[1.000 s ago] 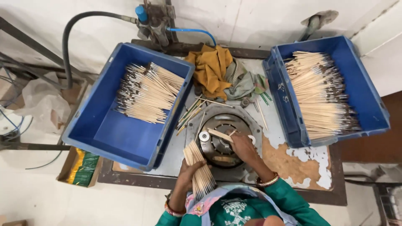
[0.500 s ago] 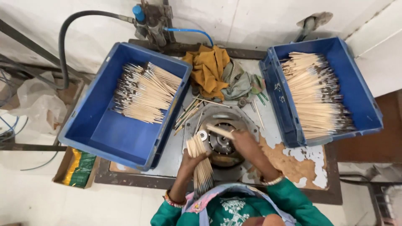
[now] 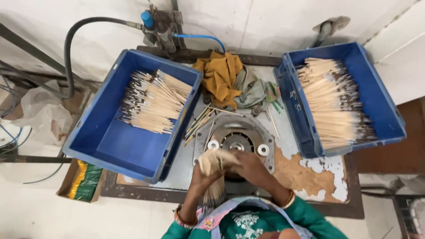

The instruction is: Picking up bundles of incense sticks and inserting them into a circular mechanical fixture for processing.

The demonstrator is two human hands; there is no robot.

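Landmark: round metal fixture (image 3: 237,142) at the table's near middle.
Left hand (image 3: 204,175): closed around a bundle of wooden sticks (image 3: 211,177), at the fixture's near-left edge.
Right hand (image 3: 249,164): fingers curled onto the bundle's top, over the fixture's near rim.
Left blue crate (image 3: 110,146): left of fixture, overhanging the table (image 3: 310,177).
Right blue crate (image 3: 305,119): right of fixture; bare tabletop between.
Cloths (image 3: 230,82): beyond fixture.

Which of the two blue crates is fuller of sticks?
The right blue crate: its sticks cover most of the floor, while the left blue crate has bare floor showing.
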